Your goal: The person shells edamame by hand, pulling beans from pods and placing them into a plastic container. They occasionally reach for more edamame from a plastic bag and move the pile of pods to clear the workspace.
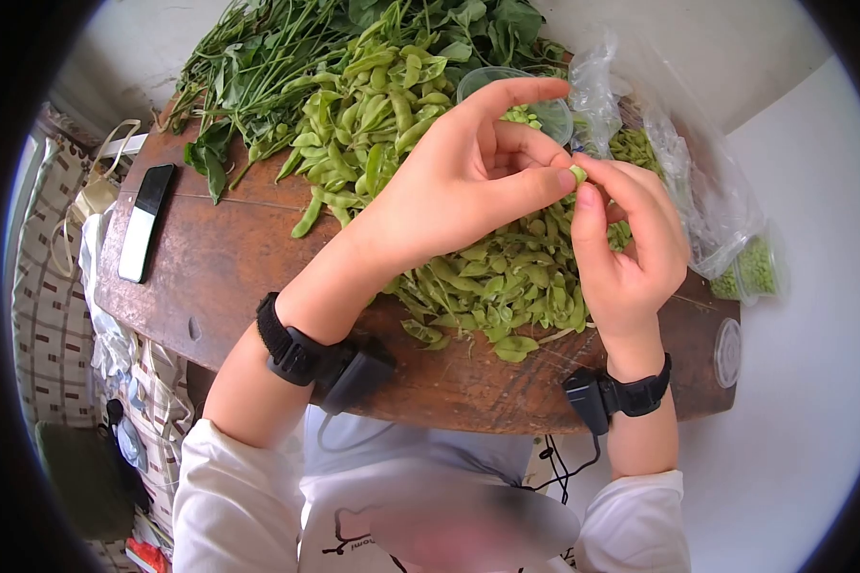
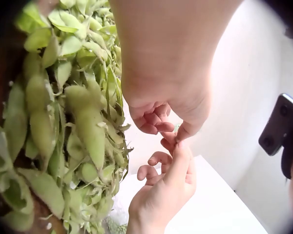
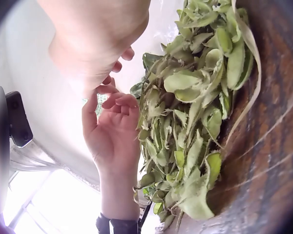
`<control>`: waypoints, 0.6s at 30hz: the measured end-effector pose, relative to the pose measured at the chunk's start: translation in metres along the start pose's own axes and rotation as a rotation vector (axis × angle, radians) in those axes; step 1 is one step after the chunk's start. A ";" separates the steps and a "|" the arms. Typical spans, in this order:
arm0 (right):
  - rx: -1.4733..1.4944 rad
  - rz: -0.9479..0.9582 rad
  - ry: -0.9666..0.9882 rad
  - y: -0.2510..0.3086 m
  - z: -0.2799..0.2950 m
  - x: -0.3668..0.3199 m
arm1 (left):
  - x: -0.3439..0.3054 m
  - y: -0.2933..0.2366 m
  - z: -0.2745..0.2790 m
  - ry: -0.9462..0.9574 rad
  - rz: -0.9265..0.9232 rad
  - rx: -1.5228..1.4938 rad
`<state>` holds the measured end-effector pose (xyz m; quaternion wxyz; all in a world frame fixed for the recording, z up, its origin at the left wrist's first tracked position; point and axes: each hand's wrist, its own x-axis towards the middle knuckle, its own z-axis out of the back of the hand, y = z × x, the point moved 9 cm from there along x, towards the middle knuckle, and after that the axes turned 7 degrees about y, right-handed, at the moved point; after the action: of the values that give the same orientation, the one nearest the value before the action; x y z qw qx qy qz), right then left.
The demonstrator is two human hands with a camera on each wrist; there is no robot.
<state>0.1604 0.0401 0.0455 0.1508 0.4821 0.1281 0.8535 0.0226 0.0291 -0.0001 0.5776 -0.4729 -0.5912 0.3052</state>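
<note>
Over the table, both hands meet fingertip to fingertip at a small green soybean [image 1: 578,175]. My left hand [image 1: 473,181] pinches it with the thumb, its index finger stretched out above. From the other side, my right hand [image 1: 635,229] pinches the bean between thumb and index finger. Under the hands lies a heap of split, flattened pods [image 1: 506,277], large in the right wrist view as open husks [image 3: 185,141]. Plump whole pods [image 1: 382,115] are piled behind the left hand. A clear bowl [image 1: 470,88] of shelled beans [image 1: 524,116] is partly hidden by that hand.
Leafy stems [image 1: 248,86] cover the table's back. A phone [image 1: 146,224] lies on the wooden table [image 1: 229,267] at the left. At the right are a clear plastic bag [image 1: 707,181], a container of beans [image 1: 760,267] and a round clear lid [image 1: 727,353] near the edge.
</note>
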 end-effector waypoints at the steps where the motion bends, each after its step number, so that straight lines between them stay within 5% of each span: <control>1: 0.004 0.022 -0.002 -0.001 -0.001 -0.001 | 0.000 0.002 0.002 -0.014 0.004 -0.014; 18: -0.084 0.034 -0.034 0.004 0.005 -0.002 | 0.001 0.001 0.004 -0.036 0.016 -0.034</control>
<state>0.1650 0.0361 0.0472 0.1583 0.4917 0.0814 0.8524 0.0194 0.0312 -0.0006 0.5563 -0.4819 -0.6029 0.3079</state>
